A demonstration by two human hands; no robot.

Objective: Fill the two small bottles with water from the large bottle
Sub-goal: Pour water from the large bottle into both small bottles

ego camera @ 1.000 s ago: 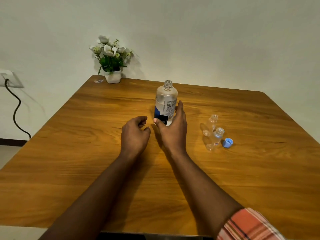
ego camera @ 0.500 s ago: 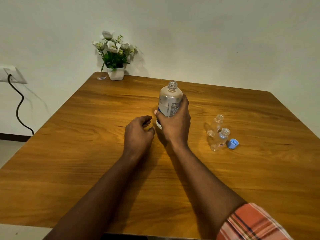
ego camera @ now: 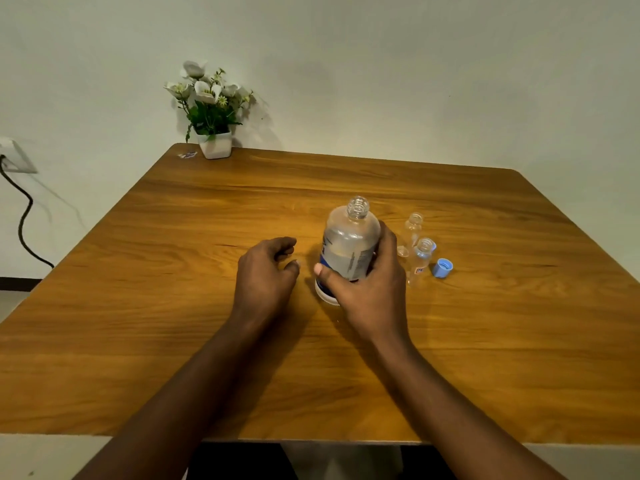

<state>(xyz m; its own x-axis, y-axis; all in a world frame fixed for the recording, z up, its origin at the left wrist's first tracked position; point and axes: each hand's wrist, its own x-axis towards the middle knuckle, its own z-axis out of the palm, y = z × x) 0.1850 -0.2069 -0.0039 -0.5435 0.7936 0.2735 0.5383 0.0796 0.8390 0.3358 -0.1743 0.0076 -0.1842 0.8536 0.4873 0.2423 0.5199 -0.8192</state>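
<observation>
While the right hand (ego camera: 370, 292) grips the uncapped large bottle (ego camera: 349, 247) at the middle of the desk (ego camera: 207, 341), the left hand (ego camera: 266, 271) rests just left of it, fingers loosely curled and empty. The far small bottle (ego camera: 414, 230) and near small bottle (ego camera: 420, 261) stand just right, with a blue cap (ego camera: 443, 268) beside the nearer.

No text can be read. The large bottle (ego camera: 348, 237) has a white-and-blue label (ego camera: 353, 263) between the thumb and fingers (ego camera: 387, 239) of the right hand (ego camera: 372, 299), its print too fine to make out. Just right of those fingers, the nearer small bottle (ego camera: 422, 256) bears a tiny, illegible red-and-blue mark (ego camera: 420, 270).
</observation>
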